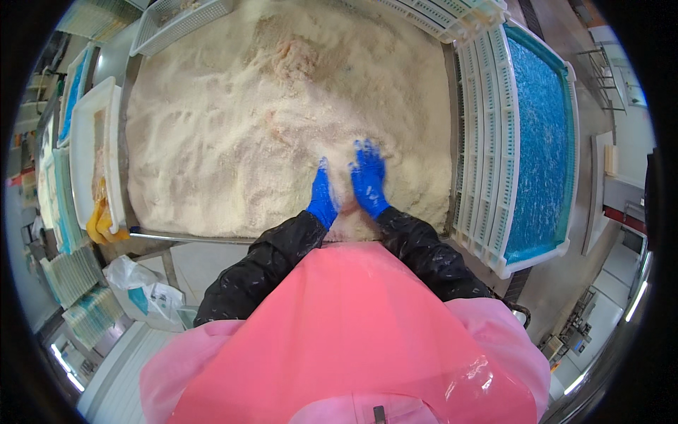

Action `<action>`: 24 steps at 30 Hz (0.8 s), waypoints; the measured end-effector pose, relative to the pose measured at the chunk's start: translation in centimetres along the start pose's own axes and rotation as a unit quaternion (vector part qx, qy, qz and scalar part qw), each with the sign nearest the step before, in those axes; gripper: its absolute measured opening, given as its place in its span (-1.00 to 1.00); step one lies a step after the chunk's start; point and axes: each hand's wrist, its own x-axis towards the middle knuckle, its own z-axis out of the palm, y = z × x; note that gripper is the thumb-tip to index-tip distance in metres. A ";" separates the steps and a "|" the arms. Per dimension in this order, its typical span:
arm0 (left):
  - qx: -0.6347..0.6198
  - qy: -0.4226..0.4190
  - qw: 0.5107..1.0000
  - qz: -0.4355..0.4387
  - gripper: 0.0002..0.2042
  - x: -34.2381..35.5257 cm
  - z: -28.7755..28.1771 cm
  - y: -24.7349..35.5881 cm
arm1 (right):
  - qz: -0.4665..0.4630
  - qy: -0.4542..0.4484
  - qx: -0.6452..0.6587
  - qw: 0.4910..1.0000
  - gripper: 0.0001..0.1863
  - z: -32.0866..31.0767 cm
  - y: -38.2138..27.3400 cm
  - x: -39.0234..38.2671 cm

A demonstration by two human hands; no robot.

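Both my hands wear blue gloves dusted with pale crumbs. They reach into a wide bed of cream-coloured breadcrumb-like coating (205,162) in a metal-edged table. My left hand (323,196) stands on edge in the crumbs, its fingers stretched forward and close together. Beside it, my right hand (368,177) lies palm down on the crumbs with its fingers spread, slightly blurred. Between the hands and near the table's front edge the crumbs look pinkish; whatever lies under them is hidden. Farther off, a pinkish, lumpy heap (293,60) rests on the crumbs.
To the right stands a stack of white slatted trays (487,141), the outer one showing a wet blue surface (540,148). A white basket (180,25) sits at the far left corner. Left of the table is a white tub (85,155) with a yellow-orange glove (102,215) at its near end.
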 end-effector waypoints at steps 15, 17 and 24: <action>-0.145 -0.070 0.962 -0.220 -0.38 -4.3 3.6 4.9 | 0.141 -0.087 0.251 0.954 -0.69 -7.2 -0.4 -3.0; 0.121 -0.086 0.987 -0.066 -0.45 -3.1 0.2 2.1 | 0.205 -0.157 0.547 0.796 -0.68 -12.2 -1.4 -2.5; 0.008 -0.072 0.968 -0.240 -0.45 -1.0 -2.1 2.2 | 0.316 -0.096 0.662 0.673 -0.71 -33.5 0.6 -7.2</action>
